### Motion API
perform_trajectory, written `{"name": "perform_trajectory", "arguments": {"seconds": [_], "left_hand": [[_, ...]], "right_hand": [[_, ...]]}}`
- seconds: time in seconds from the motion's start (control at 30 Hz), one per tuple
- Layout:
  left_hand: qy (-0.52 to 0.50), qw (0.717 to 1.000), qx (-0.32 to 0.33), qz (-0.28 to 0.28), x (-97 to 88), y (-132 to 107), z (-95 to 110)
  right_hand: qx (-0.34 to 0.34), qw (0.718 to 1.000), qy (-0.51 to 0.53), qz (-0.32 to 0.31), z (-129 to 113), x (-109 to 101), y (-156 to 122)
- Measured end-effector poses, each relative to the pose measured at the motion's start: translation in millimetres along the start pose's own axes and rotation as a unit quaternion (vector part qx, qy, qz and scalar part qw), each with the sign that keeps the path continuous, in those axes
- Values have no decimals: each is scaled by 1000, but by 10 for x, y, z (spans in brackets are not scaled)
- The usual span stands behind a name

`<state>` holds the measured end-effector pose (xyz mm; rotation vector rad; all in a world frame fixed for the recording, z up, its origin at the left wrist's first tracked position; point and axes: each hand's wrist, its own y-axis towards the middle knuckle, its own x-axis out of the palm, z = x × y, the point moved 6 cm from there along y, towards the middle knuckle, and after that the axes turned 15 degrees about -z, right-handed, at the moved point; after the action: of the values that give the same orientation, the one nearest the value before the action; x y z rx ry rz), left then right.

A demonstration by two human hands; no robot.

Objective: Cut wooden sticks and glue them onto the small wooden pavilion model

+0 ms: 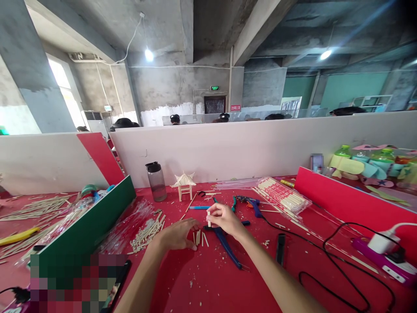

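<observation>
Between the thumb and fingertips of my right hand are a couple of short wooden sticks, held upright. My left hand hovers low over the red table, thumb and fingers apart, beside a small row of cut sticks. Blue-handled pliers lie beneath my right hand, their jaws partly hidden by it. To the left of my left hand is a loose pile of short sticks. A small stick-built pavilion with a peaked roof stands farther back.
A dark water bottle stands behind the pile. Toward the right are a blue glue gun, a bag of sticks, a black cutter and a purple power strip with looping cable. Green and red dividers flank the workspace.
</observation>
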<state>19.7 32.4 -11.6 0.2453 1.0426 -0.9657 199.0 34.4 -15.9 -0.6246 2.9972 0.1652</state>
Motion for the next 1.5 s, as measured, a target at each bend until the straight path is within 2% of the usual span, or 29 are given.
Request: {"name": "perform_trajectory", "arguments": {"seconds": [0.4,0.57,0.63,0.7,0.8,0.9,1.0,1.1,1.23,1.37,1.5], "left_hand": [[11,1000,-17,-15,-9,2,144],[24,1000,-7,-13,-12,-11,181],[32,999,4,-2,-27,-10,156],[53,998,7,34,-75,-5,101],[99,987,-29,126,-178,-1,-38],[137,966,-107,189,-195,17,-217],[161,958,-156,180,-87,93,-355],[172,955,-166,173,-16,166,-404],[190,948,-169,193,-83,188,-346],[189,934,-215,214,-195,132,-334],[182,928,-236,225,-226,96,-365]], "right_hand": [[-8,1000,-18,-22,183,21,78],[-3,998,-53,-41,174,58,68],[6,996,-68,-58,152,98,50],[12,993,-96,-72,111,146,22],[12,981,-179,-69,22,204,-30],[8,964,-260,-58,-68,260,-74],[13,949,-309,-55,-123,311,-103],[19,939,-340,-55,-142,342,-121],[18,931,-360,-56,-137,357,-124],[17,933,-355,-53,-103,353,-105],[20,937,-344,-59,-55,367,-89]]}}
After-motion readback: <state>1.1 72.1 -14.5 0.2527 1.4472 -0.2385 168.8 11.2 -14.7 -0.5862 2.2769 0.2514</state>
